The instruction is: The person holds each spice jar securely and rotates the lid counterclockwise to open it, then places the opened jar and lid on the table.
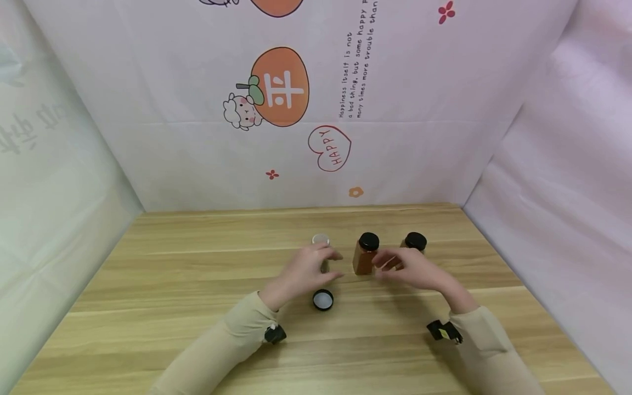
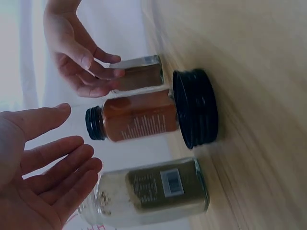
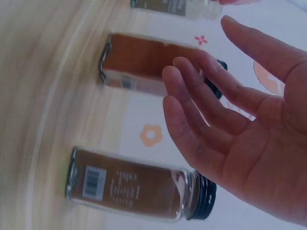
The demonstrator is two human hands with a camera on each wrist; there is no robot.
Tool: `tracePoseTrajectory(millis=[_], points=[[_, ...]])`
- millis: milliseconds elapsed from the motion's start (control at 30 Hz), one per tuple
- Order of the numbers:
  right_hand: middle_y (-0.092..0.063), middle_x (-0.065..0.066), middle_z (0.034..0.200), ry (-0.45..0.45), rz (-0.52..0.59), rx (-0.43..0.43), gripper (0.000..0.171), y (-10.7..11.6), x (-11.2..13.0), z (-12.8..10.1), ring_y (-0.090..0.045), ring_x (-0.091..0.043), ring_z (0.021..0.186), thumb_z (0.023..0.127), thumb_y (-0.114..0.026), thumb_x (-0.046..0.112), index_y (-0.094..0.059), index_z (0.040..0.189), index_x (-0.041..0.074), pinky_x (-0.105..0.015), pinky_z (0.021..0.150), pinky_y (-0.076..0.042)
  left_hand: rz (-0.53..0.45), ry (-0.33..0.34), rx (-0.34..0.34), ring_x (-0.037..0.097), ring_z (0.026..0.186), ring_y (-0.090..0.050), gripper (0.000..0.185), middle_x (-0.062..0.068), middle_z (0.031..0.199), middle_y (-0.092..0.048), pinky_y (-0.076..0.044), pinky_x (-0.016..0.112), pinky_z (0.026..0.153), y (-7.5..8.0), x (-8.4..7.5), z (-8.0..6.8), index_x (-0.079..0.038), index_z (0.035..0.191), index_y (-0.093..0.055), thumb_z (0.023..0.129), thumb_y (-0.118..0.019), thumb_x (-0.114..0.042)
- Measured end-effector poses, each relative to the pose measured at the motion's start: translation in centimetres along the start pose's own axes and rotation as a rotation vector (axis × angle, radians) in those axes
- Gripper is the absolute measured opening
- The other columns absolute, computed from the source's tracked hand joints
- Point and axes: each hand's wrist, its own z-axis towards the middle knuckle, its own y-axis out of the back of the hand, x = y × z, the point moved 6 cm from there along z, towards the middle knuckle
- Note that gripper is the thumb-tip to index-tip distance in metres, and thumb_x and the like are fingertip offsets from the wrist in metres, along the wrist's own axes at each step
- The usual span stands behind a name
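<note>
Three glass spice jars stand in a row at mid-table. The lidless jar [image 1: 321,240] holds greenish spice [image 2: 153,190]. My left hand [image 1: 310,269] hovers just in front of it with fingers straight [image 2: 45,179] and holds nothing. Its black lid [image 1: 323,299] lies upside down on the table nearer to me. The middle jar [image 1: 366,255] holds orange-brown powder under a black cap. My right hand [image 1: 407,269] is open, palm showing [image 3: 235,124], between the middle jar and the right black-capped jar [image 1: 416,241], which it partly hides. I cannot tell whether its fingertips touch a jar.
The wooden table [image 1: 173,307] is boxed in by white sheeting on the left, back and right; the back sheet carries cartoon prints. Bare wood lies to the left and near the front edge.
</note>
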Motion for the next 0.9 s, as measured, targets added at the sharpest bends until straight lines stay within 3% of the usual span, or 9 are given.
tracePoseTrajectory(millis=[233, 433, 633, 900], points=[[-0.066, -0.009, 0.108, -0.048, -0.003, -0.076, 0.029, 1.6, -0.4, -0.5, -0.065, -0.021, 0.094, 0.088, -0.068, 0.024, -0.063, 0.112, 0.008, -0.034, 0.079, -0.053, -0.044, 0.065, 0.005, 0.014, 0.094, -0.063, 0.034, 0.002, 0.105, -0.067, -0.052, 0.027, 0.082, -0.8, -0.6, 0.8, -0.007, 0.108, -0.068, 0.085, -0.072, -0.031], [-0.064, -0.016, 0.112, -0.12, 0.023, -0.13, 0.036, 2.3, -1.0, -0.6, -0.064, -0.026, 0.098, 0.09, -0.066, 0.027, -0.059, 0.118, 0.005, -0.037, 0.079, -0.054, -0.092, 0.14, 0.032, 0.018, 0.1, -0.063, 0.037, 0.006, 0.111, -0.065, -0.052, 0.028, 0.084, -2.3, -0.6, 1.5, -0.005, 0.113, -0.065, 0.085, -0.072, -0.028], [-0.063, -0.018, 0.115, -0.158, 0.05, -0.217, 0.037, 2.7, -1.0, -0.5, -0.064, -0.029, 0.101, 0.09, -0.065, 0.026, -0.058, 0.121, 0.007, -0.039, 0.079, -0.054, -0.078, 0.203, 0.041, 0.021, 0.108, -0.06, 0.043, 0.01, 0.117, -0.061, -0.05, 0.029, 0.09, -3.7, -0.7, 2.5, -0.002, 0.117, -0.062, 0.085, -0.072, -0.028], [-0.061, -0.015, 0.121, -0.161, 0.042, -0.21, 0.039, 2.5, -0.8, 0.3, -0.063, -0.03, 0.105, 0.092, -0.063, 0.028, -0.056, 0.125, 0.009, -0.042, 0.083, -0.053, -0.097, 0.31, 0.044, 0.026, 0.113, -0.057, 0.051, 0.017, 0.124, -0.056, -0.05, 0.034, 0.092, -5.0, -0.5, 3.2, 0.002, 0.127, -0.054, 0.088, -0.069, -0.026]])
